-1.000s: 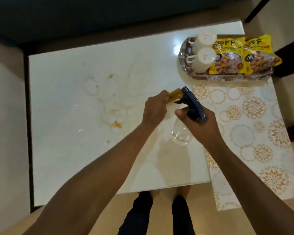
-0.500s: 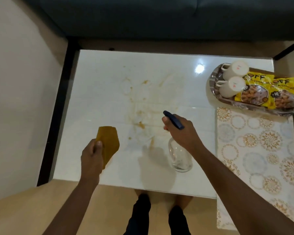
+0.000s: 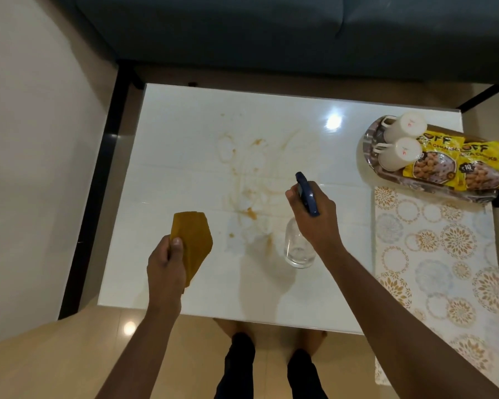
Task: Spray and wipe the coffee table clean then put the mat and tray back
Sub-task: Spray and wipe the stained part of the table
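Note:
The white coffee table [image 3: 185,133] has brown stains [image 3: 249,182] smeared across its middle. My right hand [image 3: 313,218] grips a clear spray bottle [image 3: 298,249] by its dark blue trigger head, held over the table just right of the stains, nozzle pointing away from me. My left hand [image 3: 166,262] pinches a folded mustard-yellow cloth [image 3: 192,240] above the table's near left part. A patterned mat [image 3: 441,269] lies along the table's right side. A tray [image 3: 370,156] sits at the far right corner.
The tray carries two white mugs [image 3: 399,154] lying on their sides and yellow snack packets [image 3: 455,165]. A dark sofa [image 3: 271,33] stands beyond the table. A pale wall is on the left. My legs and feet show below the near edge.
My left hand has pulled away from the bottle's nozzle and swung left with the cloth. My right hand keeps the bottle over the table. The view has shifted left and back.

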